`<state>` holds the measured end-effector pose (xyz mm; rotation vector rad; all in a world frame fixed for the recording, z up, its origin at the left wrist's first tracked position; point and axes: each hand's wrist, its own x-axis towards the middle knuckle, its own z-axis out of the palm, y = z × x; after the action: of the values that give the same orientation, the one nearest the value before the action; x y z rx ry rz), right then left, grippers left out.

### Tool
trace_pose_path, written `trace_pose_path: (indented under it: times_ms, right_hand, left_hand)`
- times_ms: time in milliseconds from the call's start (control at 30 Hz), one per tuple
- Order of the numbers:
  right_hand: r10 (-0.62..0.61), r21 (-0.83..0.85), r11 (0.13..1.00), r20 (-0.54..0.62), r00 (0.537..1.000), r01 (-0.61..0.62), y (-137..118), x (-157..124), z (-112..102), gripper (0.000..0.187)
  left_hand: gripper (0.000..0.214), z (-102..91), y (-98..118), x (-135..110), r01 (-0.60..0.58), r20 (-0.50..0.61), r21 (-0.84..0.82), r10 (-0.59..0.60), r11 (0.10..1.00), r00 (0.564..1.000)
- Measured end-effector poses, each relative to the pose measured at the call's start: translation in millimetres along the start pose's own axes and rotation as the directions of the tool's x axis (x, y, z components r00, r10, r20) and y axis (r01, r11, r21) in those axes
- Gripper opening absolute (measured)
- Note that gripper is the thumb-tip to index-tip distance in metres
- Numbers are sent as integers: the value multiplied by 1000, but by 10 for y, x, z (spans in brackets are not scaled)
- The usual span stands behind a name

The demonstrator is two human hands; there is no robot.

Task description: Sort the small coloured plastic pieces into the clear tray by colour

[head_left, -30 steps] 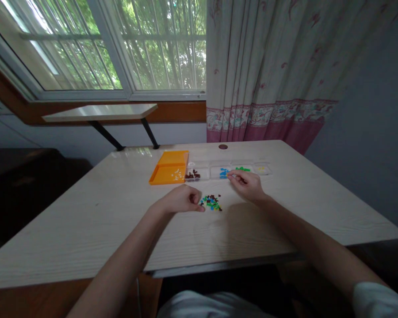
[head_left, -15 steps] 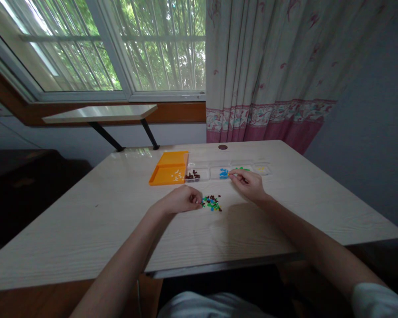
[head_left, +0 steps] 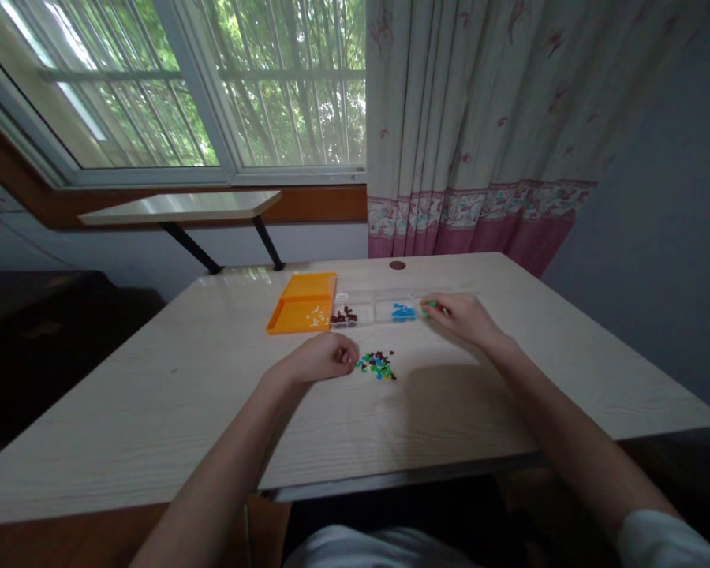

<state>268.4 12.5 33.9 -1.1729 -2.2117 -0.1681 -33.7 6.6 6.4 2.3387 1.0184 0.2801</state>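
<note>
My left hand (head_left: 325, 357) rests on the table with its fingers curled together, just left of a mixed pile of tiny plastic pieces (head_left: 379, 364) in green, blue, brown and yellow. Whatever it pinches is too small to name. My right hand (head_left: 460, 317) is over the right part of a clear compartment tray (head_left: 364, 312), its fingertips pinched beside some green pieces (head_left: 427, 305). What they hold, if anything, cannot be made out. Blue pieces (head_left: 402, 312) and brown pieces (head_left: 344, 316) lie in separate compartments. The right hand hides the tray's far right end.
An open orange case (head_left: 293, 314) with several white pieces (head_left: 317, 316) stands left of the tray. Behind it a raised shelf (head_left: 183, 207) on black legs is fixed to the table (head_left: 225, 410). A dark round cap (head_left: 397, 266) sits near the back edge.
My right hand has moved right, from beside the blue pieces to the green compartment, uncovering more of the blue. My left hand has stayed almost in place by the pile.
</note>
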Motion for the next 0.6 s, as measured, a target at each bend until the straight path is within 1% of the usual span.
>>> trace_pose_path:
  times_ms: [67, 133, 233, 300, 367, 433, 533, 600]
  right_hand:
    - [109, -69, 992, 104, 989, -102, 232, -1, -100, 21]
    - [217, -118, 973, 155, 964, -200, 475, -25, -174, 20]
    - [355, -173, 929, 168, 919, -328, 781, -98, -230, 20]
    - [428, -228, 893, 173, 887, -387, 920, -156, -238, 20]
    - [479, -275, 863, 174, 860, -424, 1009, -206, -235, 20]
    - [499, -292, 849, 173, 849, -440, 1058, -233, -233, 21]
    - [492, -282, 853, 159, 856, -438, 1057, -220, -240, 23]
    - [482, -247, 863, 138, 865, -441, 985, -178, -234, 24]
  left_hand:
    - [16, -2, -16, -3, 0, 9, -5, 0, 1000, 1000]
    - [16, -8, -23, -8, -2, 21, -13, 2, 1000, 1000]
    - [16, -20, -14, -12, -12, 29, -30, 13, 999, 1000]
    - [14, -24, -3, -14, -23, 30, -47, 25, 999, 999]
    - [13, -25, 5, -14, -32, 25, -55, 33, 998, 999]
    - [14, -26, 7, -15, -41, 11, -37, 42, 998, 999]
    - [17, -24, 3, -12, -73, -27, 32, 73, 997, 997]
    - [18, -14, 5, -3, -99, -58, 75, 103, 992, 993]
